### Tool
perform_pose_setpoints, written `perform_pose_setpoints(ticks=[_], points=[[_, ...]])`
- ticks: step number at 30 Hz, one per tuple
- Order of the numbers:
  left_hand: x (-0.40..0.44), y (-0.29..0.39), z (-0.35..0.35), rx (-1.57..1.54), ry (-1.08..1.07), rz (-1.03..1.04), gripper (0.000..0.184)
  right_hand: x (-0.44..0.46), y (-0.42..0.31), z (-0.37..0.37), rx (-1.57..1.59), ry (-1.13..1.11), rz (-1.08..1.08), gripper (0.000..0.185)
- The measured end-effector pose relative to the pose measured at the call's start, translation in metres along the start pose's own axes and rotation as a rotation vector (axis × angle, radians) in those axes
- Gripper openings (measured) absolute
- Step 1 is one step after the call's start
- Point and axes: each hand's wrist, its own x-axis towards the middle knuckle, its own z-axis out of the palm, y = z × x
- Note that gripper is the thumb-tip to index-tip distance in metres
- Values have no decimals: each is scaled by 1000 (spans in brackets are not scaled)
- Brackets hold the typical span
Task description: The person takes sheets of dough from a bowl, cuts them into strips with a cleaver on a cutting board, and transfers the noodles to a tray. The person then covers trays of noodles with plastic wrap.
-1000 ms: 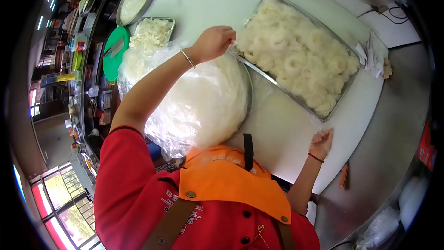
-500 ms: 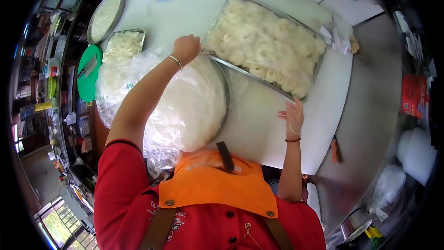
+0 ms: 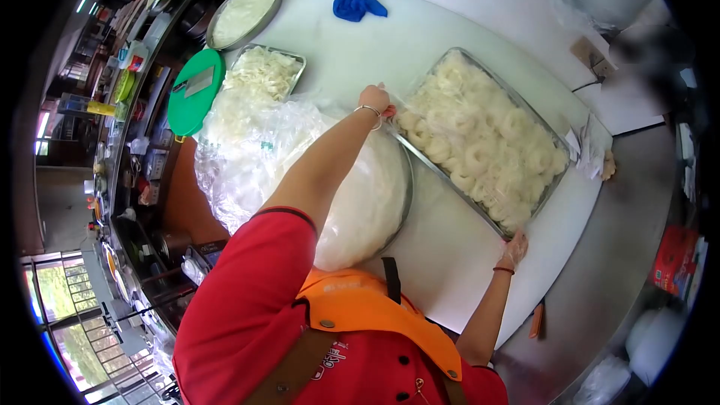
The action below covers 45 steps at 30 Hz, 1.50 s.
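A metal tray holds several round nests of pale noodles under clear plastic film. At the tray's left corner, my left hand is closed on the film's edge; a silver bangle circles that wrist. My right hand, in a clear thin glove, is at the near corner, its fingers drawn together on the film there. Under my left forearm lies a large round pan of white dough, partly covered by a crumpled clear plastic sheet.
Beyond the dough are a small tray of cut white strips and a round pan. A cleaver rests on a green board at left. A blue cloth lies at the back, and papers beside the noodle tray.
My right hand has come up to the tray's near corner, and its spread fingers have closed. My left hand stays at the left corner. The view has turned, shifting the table rightward.
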Motion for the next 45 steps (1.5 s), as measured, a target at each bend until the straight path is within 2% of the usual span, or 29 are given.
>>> perform_pose_setpoints(ticks=[1, 3, 4, 5, 6, 7, 10, 13, 15, 17, 19, 20, 23, 25, 27, 28, 31, 32, 33, 35, 37, 39, 41, 44, 45], points=[[-1, 2, 5, 83, 30, 76, 36, 4, -7, -1, -64, 20, -78, 42], [-6, -7, 7, 765, 100, 519, 32, 9, -23, -8, -139, 26, 60, 42], [-3, -9, 13, 78, -9, 178, 32, 10, -38, -15, -180, -21, 159, 41], [-3, -8, 16, -345, -129, -54, 30, 7, -38, -21, -106, -14, 189, 41], [-5, -5, 18, -751, -149, -324, 29, 3, -37, -24, -27, -11, 213, 40], [-11, 9, 8, -904, -158, -455, 27, -1, -38, -23, 58, -9, 236, 39], [-33, 52, -18, -885, -269, -400, 22, -11, -65, -21, 145, -74, 169, 36], [-27, 67, -7, -973, -162, -194, 29, -3, -79, -17, 531, -85, 329, 34], [-15, 75, -13, -929, -206, -182, 33, 6, -45, -7, 473, 4, 176, 46], [-1, 88, -21, -881, -259, -137, 36, 14, -36, -6, 518, 33, 145, 53], [11, 91, -33, -822, -314, -70, 39, 22, -51, -13, 670, -8, 244, 53], [19, 88, -36, -844, -375, -91, 47, 23, -55, -14, 659, -23, 239, 53], [29, 70, -38, -404, -459, -52, 56, 30, -63, -19, 574, -102, 243, 52], [-5, 74, -48, -107, -245, 49, 57, 30, -76, -26, 435, -197, 282, 50], [-32, 72, -53, 22, -174, -38, 52, 18, -76, -16, 383, -3, 268, 44], [-30, 56, -42, -26, -233, -83, 52, 12, -77, -12, 353, 100, 263, 42], [-33, 46, -29, -353, -406, -178, 51, 14, -78, -17, 207, -24, 274, 47], [-38, 52, -27, -330, -375, -150, 47, 20, -68, -24, -23, -114, 136, 50], [-43, 62, -28, -309, -342, -120, 42, 28, -62, -25, 206, -109, 175, 50], [-45, 71, -34, -532, -314, -72, 35, 52, -60, -19, 671, -102, 226, 48], [-53, 86, -53, -642, -408, -20, 36, 65, -135, -32, 600, -95, 198, 53], [-54, 90, -62, -754, -460, 5, 42, 105, -151, -29, 937, -200, 259, 59], [-59, 87, -65, -853, -486, -12, 50, 168, -132, -25, 1000, -245, 360, 58], [-84, 95, -77, -676, -593, -49, 67, 232, -147, -26, 926, -229, 368, 64], [-90, 93, -74, -606, -621, -42, 66, 244, -158, -29, 879, -198, 387, 64]])
